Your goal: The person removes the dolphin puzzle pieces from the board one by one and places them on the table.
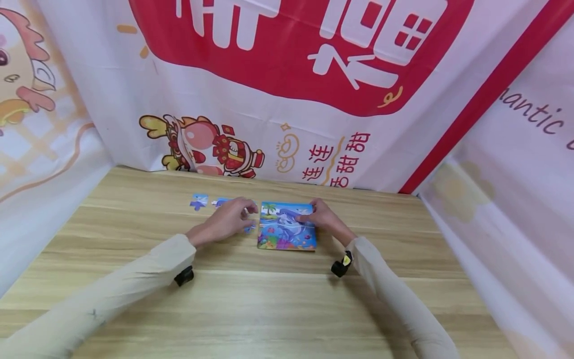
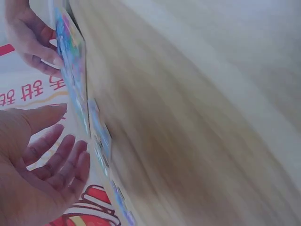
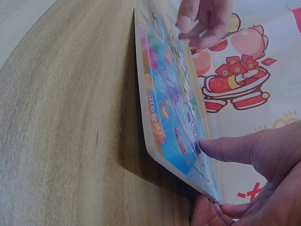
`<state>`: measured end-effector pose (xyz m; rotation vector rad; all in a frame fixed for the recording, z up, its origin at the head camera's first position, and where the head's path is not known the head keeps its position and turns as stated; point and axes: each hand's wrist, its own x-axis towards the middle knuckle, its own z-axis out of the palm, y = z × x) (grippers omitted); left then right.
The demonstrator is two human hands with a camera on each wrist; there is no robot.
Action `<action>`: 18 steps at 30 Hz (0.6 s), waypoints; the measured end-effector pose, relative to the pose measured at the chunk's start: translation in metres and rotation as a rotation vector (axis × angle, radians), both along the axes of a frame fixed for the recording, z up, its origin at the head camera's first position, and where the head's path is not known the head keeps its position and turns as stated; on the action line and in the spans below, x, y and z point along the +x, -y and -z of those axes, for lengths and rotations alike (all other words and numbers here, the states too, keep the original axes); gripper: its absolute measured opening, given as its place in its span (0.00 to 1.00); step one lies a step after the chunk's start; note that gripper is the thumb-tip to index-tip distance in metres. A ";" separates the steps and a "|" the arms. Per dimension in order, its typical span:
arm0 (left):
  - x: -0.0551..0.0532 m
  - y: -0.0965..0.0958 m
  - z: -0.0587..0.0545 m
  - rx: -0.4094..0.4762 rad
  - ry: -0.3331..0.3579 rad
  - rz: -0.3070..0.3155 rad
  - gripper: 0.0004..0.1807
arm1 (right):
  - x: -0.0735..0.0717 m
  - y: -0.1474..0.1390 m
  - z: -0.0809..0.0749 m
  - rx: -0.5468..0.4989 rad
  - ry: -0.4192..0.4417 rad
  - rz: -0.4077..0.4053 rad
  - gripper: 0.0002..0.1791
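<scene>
A jigsaw puzzle board point(image 1: 287, 238) with a dolphin sea picture lies in the middle of the table. My right hand point(image 1: 324, 217) grips its right edge, the thumb on the picture and the fingers under the rim. In the right wrist view the board point(image 3: 169, 101) has its near edge raised, with a shadow below. Left of the board, my left hand point(image 1: 227, 220) is held over loose puzzle pieces, its fingers point(image 2: 59, 162) loosely bent and nothing between them. One loose puzzle piece point(image 1: 199, 201) lies farther left; others are partly hidden by the left hand.
The wood-grain table point(image 1: 269, 304) ends at a printed cloth backdrop point(image 1: 287, 114) behind the board. More printed cloth point(image 1: 506, 214) hangs along the right side. A black wrist camera point(image 1: 342, 266) is strapped under the right sleeve, another black camera point(image 1: 184, 275) under the left.
</scene>
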<state>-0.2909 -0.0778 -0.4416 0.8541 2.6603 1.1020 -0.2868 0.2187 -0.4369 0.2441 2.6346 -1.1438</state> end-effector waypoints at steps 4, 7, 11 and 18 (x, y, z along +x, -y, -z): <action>-0.011 -0.010 -0.002 0.075 0.054 0.014 0.17 | -0.001 0.000 0.000 -0.013 0.008 0.000 0.34; -0.018 -0.020 -0.004 0.098 0.068 0.032 0.17 | -0.002 -0.002 0.002 -0.011 0.001 -0.004 0.33; -0.019 -0.033 -0.004 0.094 0.099 0.074 0.19 | -0.002 -0.005 0.003 -0.005 -0.022 -0.020 0.32; -0.016 -0.056 -0.001 -0.027 0.077 0.153 0.20 | -0.002 -0.008 0.005 -0.041 -0.049 -0.055 0.33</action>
